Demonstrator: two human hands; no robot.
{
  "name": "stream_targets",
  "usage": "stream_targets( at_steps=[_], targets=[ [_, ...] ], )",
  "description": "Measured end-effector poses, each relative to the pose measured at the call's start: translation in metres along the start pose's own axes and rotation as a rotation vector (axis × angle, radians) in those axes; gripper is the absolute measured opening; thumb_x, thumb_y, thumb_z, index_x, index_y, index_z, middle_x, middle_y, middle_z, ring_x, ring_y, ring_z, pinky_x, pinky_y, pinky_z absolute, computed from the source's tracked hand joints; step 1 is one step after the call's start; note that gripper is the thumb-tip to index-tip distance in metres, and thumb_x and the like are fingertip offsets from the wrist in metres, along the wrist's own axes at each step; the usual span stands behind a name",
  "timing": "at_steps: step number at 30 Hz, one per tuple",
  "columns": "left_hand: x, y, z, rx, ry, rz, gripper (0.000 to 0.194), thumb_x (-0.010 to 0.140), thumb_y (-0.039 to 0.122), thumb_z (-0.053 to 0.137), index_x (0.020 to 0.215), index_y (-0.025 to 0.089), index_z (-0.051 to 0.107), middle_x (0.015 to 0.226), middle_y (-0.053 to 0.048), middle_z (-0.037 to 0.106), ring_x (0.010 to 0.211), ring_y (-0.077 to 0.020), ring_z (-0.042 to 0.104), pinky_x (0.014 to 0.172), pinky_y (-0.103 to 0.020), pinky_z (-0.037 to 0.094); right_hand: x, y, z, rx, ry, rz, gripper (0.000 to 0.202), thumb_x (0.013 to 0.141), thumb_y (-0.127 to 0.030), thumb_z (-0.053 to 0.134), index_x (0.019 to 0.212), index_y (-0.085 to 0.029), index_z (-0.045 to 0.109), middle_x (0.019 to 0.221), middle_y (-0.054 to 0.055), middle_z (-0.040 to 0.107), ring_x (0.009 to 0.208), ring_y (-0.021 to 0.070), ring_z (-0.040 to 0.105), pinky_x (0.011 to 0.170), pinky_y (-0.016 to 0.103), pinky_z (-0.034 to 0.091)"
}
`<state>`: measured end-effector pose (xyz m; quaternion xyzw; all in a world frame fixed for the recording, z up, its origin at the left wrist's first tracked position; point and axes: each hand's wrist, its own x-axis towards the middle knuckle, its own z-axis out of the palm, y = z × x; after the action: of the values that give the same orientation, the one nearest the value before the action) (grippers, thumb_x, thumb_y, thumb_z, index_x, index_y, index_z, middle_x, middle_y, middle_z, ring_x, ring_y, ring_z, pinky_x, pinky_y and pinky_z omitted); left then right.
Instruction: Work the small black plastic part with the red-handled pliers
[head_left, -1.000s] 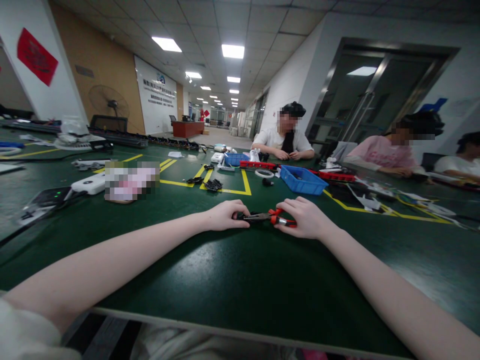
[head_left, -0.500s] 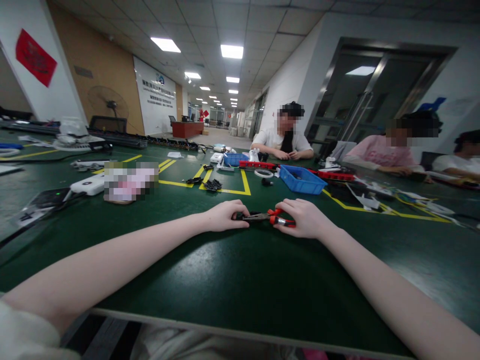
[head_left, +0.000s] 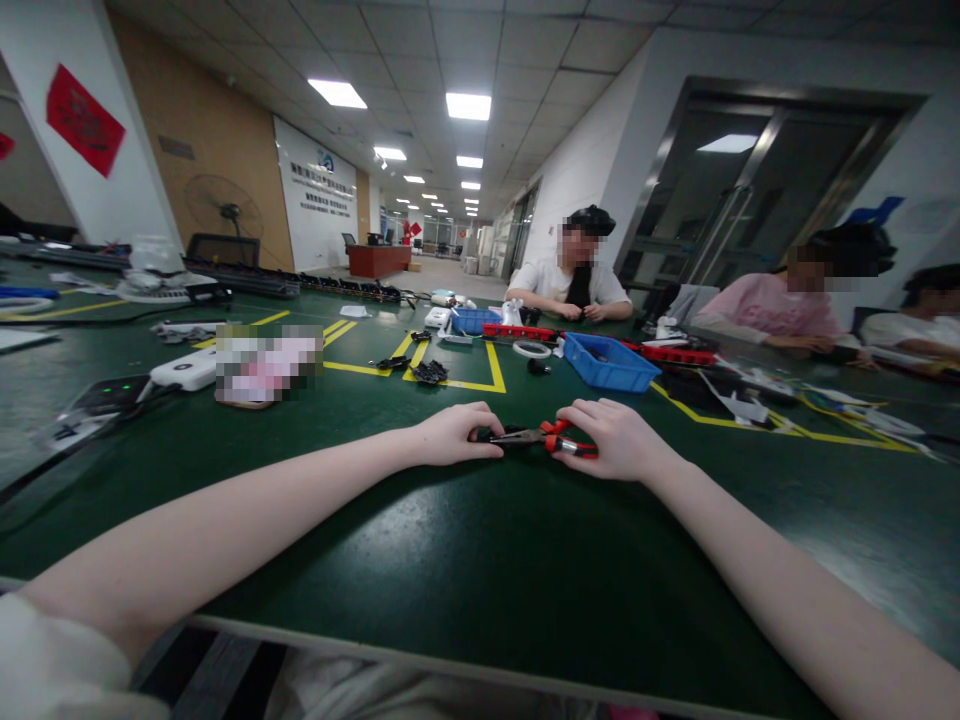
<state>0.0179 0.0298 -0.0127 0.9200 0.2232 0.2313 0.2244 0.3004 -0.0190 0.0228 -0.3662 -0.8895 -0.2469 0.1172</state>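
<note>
Green-topped table (head_left: 450, 590), extending on every side of the red-handled long-nose pliers (head_left: 537, 436), from which all positions are given. Co-workers at its far side: one in a white top (head_left: 544, 285) beyond the pliers and slightly right, one in a pink top (head_left: 757, 305) farther right, and a third person (head_left: 900, 330) at the far right. Left hand (head_left: 459, 436), just left of the pliers, its thumb and fingertips pinching a small black part (head_left: 484, 435). Right hand (head_left: 619, 440), at the right end of the pliers and the nearer of the two, its fingers curled around the handles. The long axis of the pliers runs crosswise from hand to hand, the slender nose directed left at the black part; whether the tips grip it cannot be told, the left fingers hiding the contact.

Counts, in descending size: co-workers, three; hands of the wearer, two; blue plastic trays, two, the larger tray (head_left: 609, 370) beyond and right of the pliers, the smaller tray (head_left: 472, 325) farther beyond and left; pliers, one; dark clusters (head_left: 430, 373), apparently three, beyond and left of the pliers; pinched black part, one visible.
</note>
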Motion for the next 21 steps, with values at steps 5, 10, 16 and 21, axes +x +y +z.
stream_targets(
  at_steps=[5,10,16,21],
  targets=[
    [0.002,-0.0015,0.0003,0.009,-0.013,0.006,0.026,0.087,0.037,0.063,0.104,0.017,0.065,0.104,-0.004,0.055,0.069,-0.0096,0.051,0.065,-0.023,0.042,0.0003,0.0006,0.0011,-0.014,0.01,-0.006,0.038,0.084,-0.05,0.055,0.103,-0.016,0.06,0.091,0.01,0.066,0.072,0.0199,0.06,0.067,0.032,0.042],
    [0.0018,-0.0011,0.001,0.011,-0.006,-0.005,0.028,0.086,0.039,0.063,0.104,0.018,0.065,0.103,-0.004,0.055,0.068,-0.0096,0.051,0.065,-0.024,0.041,0.0004,0.0036,0.0018,-0.023,0.018,-0.018,0.039,0.084,-0.051,0.055,0.103,-0.017,0.061,0.09,0.009,0.066,0.073,0.02,0.061,0.067,0.033,0.043],
    [0.0011,-0.0009,0.0013,0.015,0.002,-0.001,0.028,0.085,0.04,0.065,0.102,0.019,0.066,0.102,-0.003,0.055,0.068,-0.0095,0.051,0.065,-0.024,0.041,-0.0001,0.0061,-0.0009,-0.041,0.023,-0.019,0.041,0.083,-0.051,0.056,0.105,-0.017,0.062,0.092,0.01,0.066,0.075,0.0207,0.061,0.068,0.033,0.043],
    [0.0005,-0.0013,0.0014,0.01,0.009,0.003,0.028,0.085,0.039,0.065,0.103,0.018,0.065,0.101,-0.003,0.055,0.067,-0.0094,0.05,0.065,-0.024,0.042,-0.002,0.0079,-0.0007,-0.038,0.013,-0.01,0.042,0.085,-0.052,0.054,0.106,-0.016,0.061,0.094,0.011,0.066,0.077,0.0213,0.062,0.069,0.033,0.044]
  ],
)
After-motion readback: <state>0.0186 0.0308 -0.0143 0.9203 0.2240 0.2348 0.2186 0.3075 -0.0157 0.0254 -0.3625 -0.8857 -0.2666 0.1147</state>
